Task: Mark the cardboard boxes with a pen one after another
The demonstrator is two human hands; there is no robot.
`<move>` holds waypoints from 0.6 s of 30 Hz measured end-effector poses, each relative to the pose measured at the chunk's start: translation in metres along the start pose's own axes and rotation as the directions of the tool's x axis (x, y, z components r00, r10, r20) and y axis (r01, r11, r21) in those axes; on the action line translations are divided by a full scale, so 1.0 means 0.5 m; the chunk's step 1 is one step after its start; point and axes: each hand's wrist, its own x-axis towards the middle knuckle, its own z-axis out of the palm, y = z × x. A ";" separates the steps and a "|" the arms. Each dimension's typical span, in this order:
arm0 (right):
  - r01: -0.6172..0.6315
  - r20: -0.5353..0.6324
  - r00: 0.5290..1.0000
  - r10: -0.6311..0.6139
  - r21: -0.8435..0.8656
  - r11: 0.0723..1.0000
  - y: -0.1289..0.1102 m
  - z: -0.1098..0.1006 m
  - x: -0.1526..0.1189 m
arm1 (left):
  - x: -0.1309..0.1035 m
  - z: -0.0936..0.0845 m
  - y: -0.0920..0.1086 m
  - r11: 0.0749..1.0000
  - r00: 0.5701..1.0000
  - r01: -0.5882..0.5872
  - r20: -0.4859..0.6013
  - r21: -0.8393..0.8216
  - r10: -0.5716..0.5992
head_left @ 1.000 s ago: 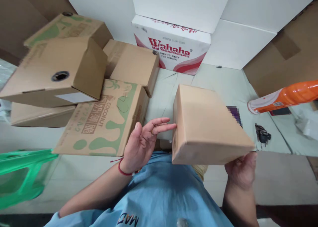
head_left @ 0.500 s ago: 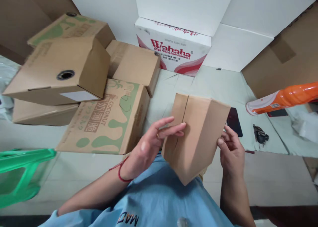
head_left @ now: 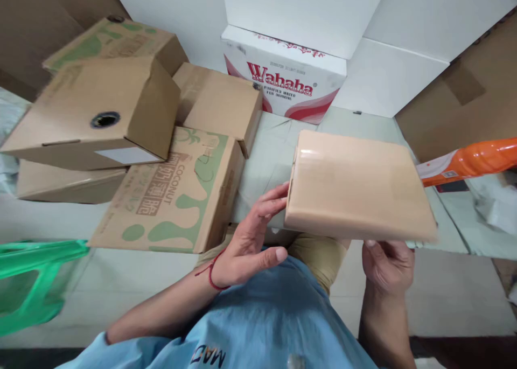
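A small brown cardboard box is held up above the near edge of the table, its broad taped face turned upward. My right hand grips the box at its lower right edge, thumb in front and the other fingers partly hidden beneath it. At the box's left side is my left hand, with fingers stretched out and thumb apart. Its fingertips are against or just beside the box's left face; whether they touch I cannot tell.
Several cardboard boxes are piled at the left, with a coconut-printed carton nearest me. A white Wahaha carton stands at the back. An orange bottle is at the right, a green plastic frame at the lower left.
The box has turned and moved to the right, bringing its broad face up and covering the phone and keys. My right hand has shifted down; my left thumb has spread away.
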 end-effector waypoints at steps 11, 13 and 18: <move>-0.056 0.355 0.933 0.056 -0.012 0.998 -0.065 -0.015 0.003 | 0.019 -0.026 -0.003 0.941 0.922 0.212 -0.265 -0.264 -0.282; -0.045 0.363 0.931 0.041 0.002 0.999 -0.086 -0.005 0.002 | 0.033 -0.021 -0.011 0.891 0.848 0.235 -0.366 -0.388 -0.384; 0.182 0.529 0.847 -0.048 -0.204 0.962 -0.137 0.010 0.008 | 0.026 0.002 -0.059 0.748 0.667 0.305 -0.428 -0.590 -0.610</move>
